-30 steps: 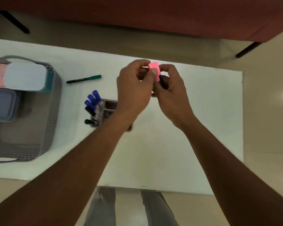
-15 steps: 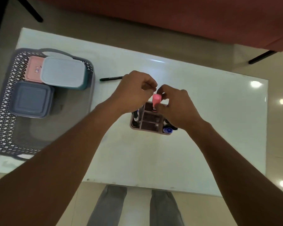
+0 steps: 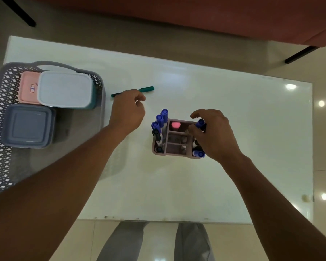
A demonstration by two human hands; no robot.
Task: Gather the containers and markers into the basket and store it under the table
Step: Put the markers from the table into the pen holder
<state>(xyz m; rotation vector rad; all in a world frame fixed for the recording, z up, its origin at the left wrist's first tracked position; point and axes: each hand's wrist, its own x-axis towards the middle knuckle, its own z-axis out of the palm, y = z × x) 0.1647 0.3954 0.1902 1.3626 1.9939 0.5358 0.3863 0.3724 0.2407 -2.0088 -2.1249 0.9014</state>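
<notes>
Surface (image 3: 233, 129): the job is partly done. Everything loose still stands on the left and middle, and the right half and the near strip lie bare, so I have wide room to slide things.
Basket (image 3: 2, 166): it sits at the left end, not yet stored. Its left wall is at or past the left edge, out of view. Its near half has free floor for more.
Under the surface: I cannot see it from here, so I cannot judge the room for the basket.
Containers: three are already in the basket's far half. The white-lidded container (image 3: 64, 89) overlaps the pink container (image 3: 29, 85), and the blue-grey container (image 3: 27, 126) lies just nearer.
Marker holder (image 3: 177, 146): it is mid-surface, well apart from the basket and every edge, and has still to go in.
Left hand (image 3: 127, 112): it is curled over the green marker's middle. I cannot tell whether it pinches it.
Right hand (image 3: 213, 134): it hovers loosely spread over the holder's right side, gripping nothing I can see.
Blue markers (image 3: 160, 119): they stand upright in the holder's left slots, with more on the right.
Green marker (image 3: 148, 89): it lies flat beside the basket's right wall. It looks like the last loose one.
Pink highlighter (image 3: 175, 125): it stands in the holder's far compartment.
</notes>
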